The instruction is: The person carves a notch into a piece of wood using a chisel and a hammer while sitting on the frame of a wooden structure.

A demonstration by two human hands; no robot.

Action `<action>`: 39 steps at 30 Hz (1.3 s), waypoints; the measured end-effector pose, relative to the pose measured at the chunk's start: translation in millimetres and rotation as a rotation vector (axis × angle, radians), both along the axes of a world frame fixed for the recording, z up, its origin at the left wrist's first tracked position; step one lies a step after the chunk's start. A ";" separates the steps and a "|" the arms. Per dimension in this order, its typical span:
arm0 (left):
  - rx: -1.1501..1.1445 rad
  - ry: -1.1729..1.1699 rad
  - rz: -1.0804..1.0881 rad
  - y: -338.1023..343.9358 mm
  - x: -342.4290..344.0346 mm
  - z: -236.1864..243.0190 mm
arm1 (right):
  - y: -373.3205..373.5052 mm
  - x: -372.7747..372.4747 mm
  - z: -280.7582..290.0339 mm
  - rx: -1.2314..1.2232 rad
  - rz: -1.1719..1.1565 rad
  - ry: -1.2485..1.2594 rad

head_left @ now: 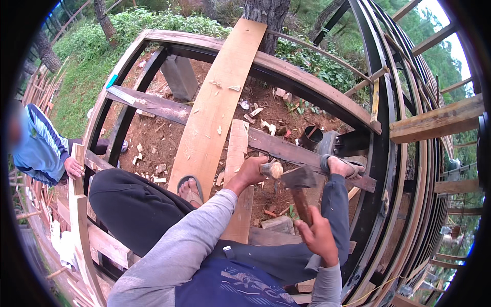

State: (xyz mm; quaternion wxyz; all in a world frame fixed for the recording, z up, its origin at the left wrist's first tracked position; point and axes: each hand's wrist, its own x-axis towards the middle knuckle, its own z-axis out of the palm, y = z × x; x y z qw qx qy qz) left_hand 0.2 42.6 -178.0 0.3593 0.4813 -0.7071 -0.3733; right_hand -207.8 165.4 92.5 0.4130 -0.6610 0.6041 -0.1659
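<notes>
My left hand (246, 172) is closed round a short pale wooden stick (274, 171), its cut end toward the right. My right hand (318, 233) grips the wooden handle of a hatchet (298, 178), whose dark head is just right of the stick; whether they touch I cannot tell. Beneath my left hand lie a wide light plank (220, 102) and a narrower board (237, 138) across the frame. My left sandalled foot (191, 190) rests on the wide plank; my right foot (340, 167) is on a weathered crossbeam (268, 146) at the right.
A co-worker in a blue jacket (38, 143) holds upright timber (79, 204) at the left. Wood-topped dark framing (317, 79) surrounds open gaps above dirt strewn with chips (148, 153). A dark pipe (311, 136) stands below. Timber beams (434, 117) jut at the right; a tree trunk (263, 30) rises behind.
</notes>
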 end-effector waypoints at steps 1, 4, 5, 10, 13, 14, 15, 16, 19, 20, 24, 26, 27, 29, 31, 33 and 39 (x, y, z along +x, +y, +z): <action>0.034 -0.018 -0.039 5.1 -3.9 11.7 | 4.2 -1.5 17.4 -0.170 -0.040 -0.017; -0.167 -0.030 -0.002 19.0 -5.5 34.0 | -9.6 -5.1 55.7 -0.275 -0.517 -0.510; -0.180 -0.017 -0.023 14.6 -16.9 50.3 | -20.0 -11.2 64.9 -0.493 -0.601 -0.708; -0.373 0.019 -0.204 34.9 -79.3 125.9 | -5.8 -63.7 66.3 -0.769 -0.781 -0.745; -0.408 -0.010 -0.288 44.6 -98.1 142.9 | 22.9 -79.4 21.8 -0.567 -0.911 -0.800; -0.403 -0.027 -0.291 45.7 -101.6 141.1 | 28.5 -77.4 5.5 -0.477 -0.968 -0.792; -0.399 -0.045 -0.298 46.0 -106.3 138.5 | 32.8 -75.9 -11.4 -0.385 -1.026 -0.787; -0.385 -0.080 -0.281 45.5 -108.1 135.6 | 34.0 -73.7 -29.6 -0.295 -1.044 -0.810; -0.298 -0.113 -0.293 38.0 -121.8 127.2 | 36.6 -74.8 -81.2 -0.106 -1.094 -0.768; -0.279 -0.097 -0.291 34.7 -127.4 123.6 | 39.7 -78.5 -101.2 -0.064 -1.100 -0.738; -0.228 -0.214 -0.269 16.8 -130.5 110.2 | 22.3 -75.0 -114.9 0.102 -1.126 -0.964; -0.195 -0.246 -0.245 5.2 -132.2 98.2 | 21.8 -83.0 -118.7 0.123 -1.101 -0.934; -0.171 -0.269 -0.212 0.5 -131.0 93.3 | 21.3 -84.9 -119.5 0.135 -1.066 -0.900; -0.150 -0.287 -0.162 -10.6 -128.1 91.9 | 14.1 -84.7 -115.2 0.150 -1.057 -0.875; -0.103 -0.273 -0.103 -17.5 -122.2 87.4 | 14.3 -85.3 -116.4 0.130 -1.050 -0.846; -0.088 -0.282 -0.076 -21.6 -117.0 82.4 | 15.3 -86.6 -118.0 0.135 -1.046 -0.854; -0.071 -0.294 -0.033 -30.6 -109.0 88.4 | 14.7 -82.1 -114.7 0.119 -1.073 -0.833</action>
